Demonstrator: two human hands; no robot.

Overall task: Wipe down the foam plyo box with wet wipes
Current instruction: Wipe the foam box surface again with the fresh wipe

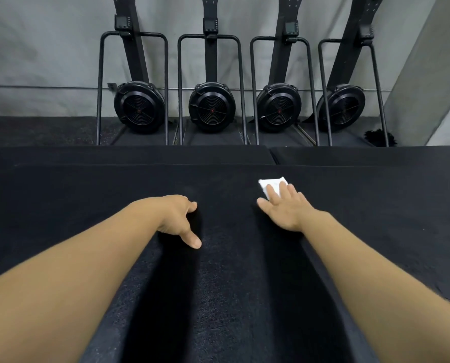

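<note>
- we have the right hand (pixel 284 208) laid flat on the folded wet wipe (pixel 272 186), fingers straight and a little spread, pressing it onto the top of the foam plyo box (pixel 231 271).
- the left hand (pixel 174 218) rests on the box well apart from the wipe, thumb and forefinger splayed, holding nothing; its farther fingers are hidden.
- to wipe well, we judge it best to keep the whole palm on the wipe, lean on the left hand, and sweep in overlapping lanes so the textured surface has no dry strips.
- the wipe may bunch under the fingertips; even pressure should prevent that.
- the box lies top face up right in front of us, its long axis running left to right, past both edges of view.
- the wipe sits toward the far right of the top; its near part is covered, so we cannot tell its long axis.
</note>
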